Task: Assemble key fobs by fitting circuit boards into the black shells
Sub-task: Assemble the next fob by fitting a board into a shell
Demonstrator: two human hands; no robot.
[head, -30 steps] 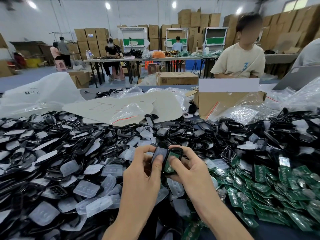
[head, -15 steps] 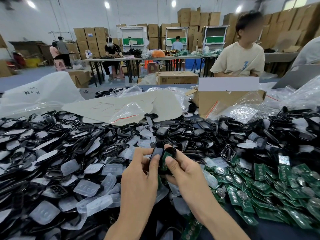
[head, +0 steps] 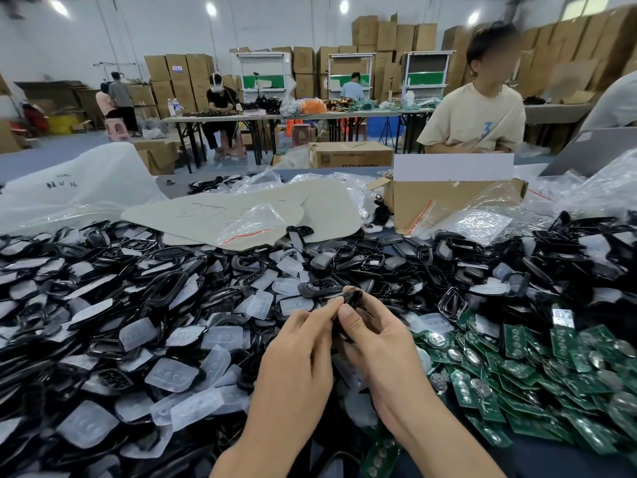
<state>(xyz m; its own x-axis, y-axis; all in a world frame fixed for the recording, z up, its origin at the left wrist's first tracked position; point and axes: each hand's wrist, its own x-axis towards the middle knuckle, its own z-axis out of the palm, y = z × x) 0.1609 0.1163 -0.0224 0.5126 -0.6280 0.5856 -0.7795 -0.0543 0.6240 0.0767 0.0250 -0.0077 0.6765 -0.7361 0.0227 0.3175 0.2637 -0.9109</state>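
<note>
The left hand (head: 299, 355) and right hand (head: 385, 345) are pinching one black fob shell (head: 353, 295), its end sticking up past both narrow grips.

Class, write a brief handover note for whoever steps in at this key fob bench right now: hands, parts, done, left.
Left hand pinches the held fob shell.
Right hand pinches the same shell.
Parts: loose black shells heaped left and ahead; green circuit boards heaped right.
Done: one shell in hand, no board showing; probably closed.
Left: check it, set it aside, work through both heaps.
</note>
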